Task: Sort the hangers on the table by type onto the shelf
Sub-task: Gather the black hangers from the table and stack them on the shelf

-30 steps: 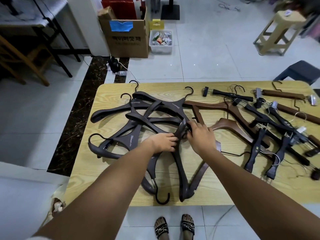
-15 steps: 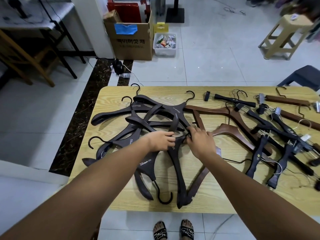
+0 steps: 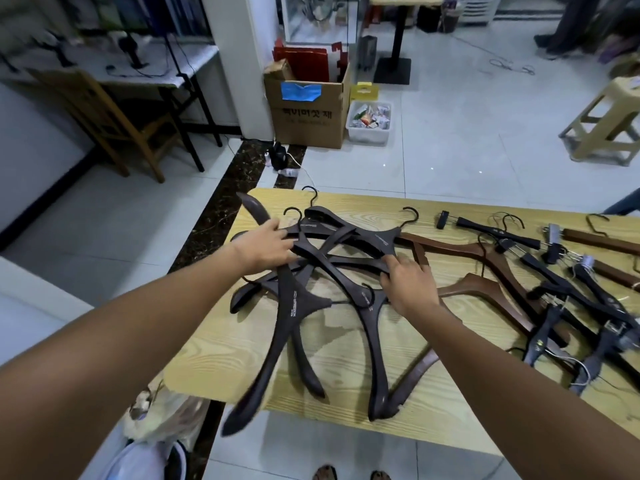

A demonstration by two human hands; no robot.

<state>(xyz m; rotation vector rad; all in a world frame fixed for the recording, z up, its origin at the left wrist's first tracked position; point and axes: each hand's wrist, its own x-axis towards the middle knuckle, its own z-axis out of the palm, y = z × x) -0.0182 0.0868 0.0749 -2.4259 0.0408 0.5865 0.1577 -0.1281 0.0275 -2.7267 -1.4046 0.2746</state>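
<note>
Several dark brown wide-shouldered hangers lie tangled on the left half of the light wooden table. My left hand grips a bunch of them near their necks; one held hanger slants down past the table's front edge. My right hand holds an arm of another dark hanger in the pile. Reddish-brown wooden hangers lie just right of my right hand. Black and brown clip hangers are heaped at the table's right end.
On the tiled floor beyond the table stand a cardboard box, a white bin and a beige stool. A wooden chair and a desk are at the far left. A white bag lies by the table's near left corner.
My left hand moved left and away, dragging dark hangers with it, so one now overhangs the front edge. My right hand shifted slightly right on the pile. The view tilted up.
</note>
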